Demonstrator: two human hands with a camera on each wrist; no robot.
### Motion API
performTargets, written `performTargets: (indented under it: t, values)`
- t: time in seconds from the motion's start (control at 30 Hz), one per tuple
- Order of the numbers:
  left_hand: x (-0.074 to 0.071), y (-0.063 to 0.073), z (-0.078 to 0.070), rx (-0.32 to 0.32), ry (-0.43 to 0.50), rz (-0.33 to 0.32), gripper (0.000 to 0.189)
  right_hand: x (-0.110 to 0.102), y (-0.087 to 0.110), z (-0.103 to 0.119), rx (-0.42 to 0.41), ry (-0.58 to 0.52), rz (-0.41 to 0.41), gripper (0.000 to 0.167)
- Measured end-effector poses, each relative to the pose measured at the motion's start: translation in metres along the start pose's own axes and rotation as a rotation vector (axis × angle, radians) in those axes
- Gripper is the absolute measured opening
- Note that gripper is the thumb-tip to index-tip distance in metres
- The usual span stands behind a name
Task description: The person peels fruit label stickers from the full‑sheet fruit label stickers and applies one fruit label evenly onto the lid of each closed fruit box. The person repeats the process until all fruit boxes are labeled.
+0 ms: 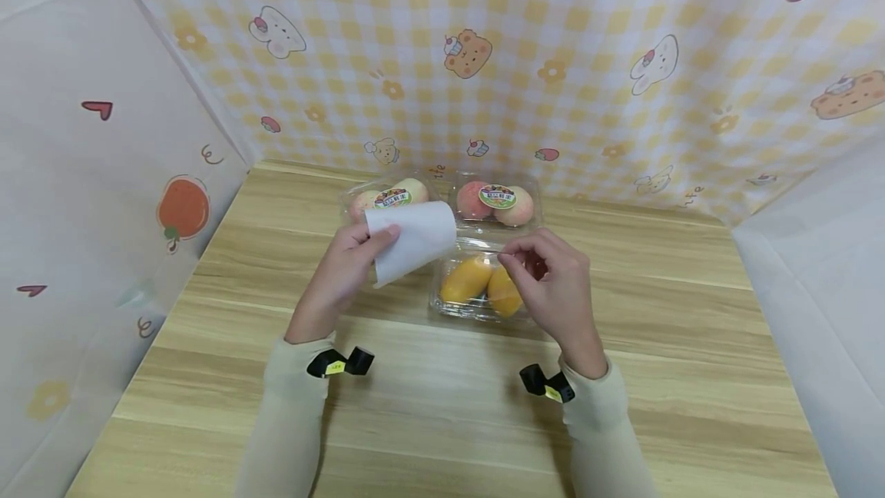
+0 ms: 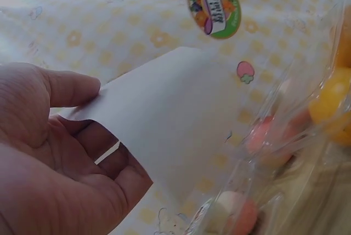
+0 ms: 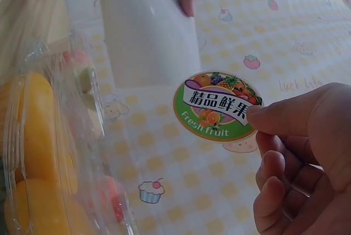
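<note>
My left hand (image 1: pixel 349 256) pinches a white sheet of paper (image 1: pixel 418 237) between thumb and fingers; the sheet bends over to the right. An oval "Fresh fruit" sticker (image 3: pixel 218 106) is pinched at its edge by the thumb and fingertip of my right hand (image 3: pixel 301 158). In the head view that right hand (image 1: pixel 553 283) is above a clear plastic box (image 1: pixel 442 307) of yellow mangoes (image 1: pixel 467 280), covering its right part. The sticker hangs apart from the box. The left wrist view shows the same sticker (image 2: pixel 215 7) near the top.
Behind the mango box stands a clear box of peaches (image 1: pixel 474 200) with an oval label (image 1: pixel 498 196). To its left is another labelled peach box (image 1: pixel 353 189), partly hidden by the paper. A checked cloth (image 1: pixel 415 83) hangs behind the wooden table (image 1: pixel 664 313).
</note>
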State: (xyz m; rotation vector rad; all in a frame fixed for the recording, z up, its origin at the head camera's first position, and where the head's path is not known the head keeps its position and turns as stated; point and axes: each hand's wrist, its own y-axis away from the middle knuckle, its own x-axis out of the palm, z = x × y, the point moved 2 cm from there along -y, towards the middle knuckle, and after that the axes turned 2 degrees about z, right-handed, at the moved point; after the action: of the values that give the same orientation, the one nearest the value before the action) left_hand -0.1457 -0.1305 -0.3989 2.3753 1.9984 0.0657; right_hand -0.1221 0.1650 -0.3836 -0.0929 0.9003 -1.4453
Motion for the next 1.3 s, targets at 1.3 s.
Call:
performTargets:
  t: [1.3]
  values:
    - [-0.123, 0.001, 0.046, -0.068, 0.153, -0.206, 0.053, -0.005, -0.001, -0.004, -0.011, 0.004, -0.001, 0.012]
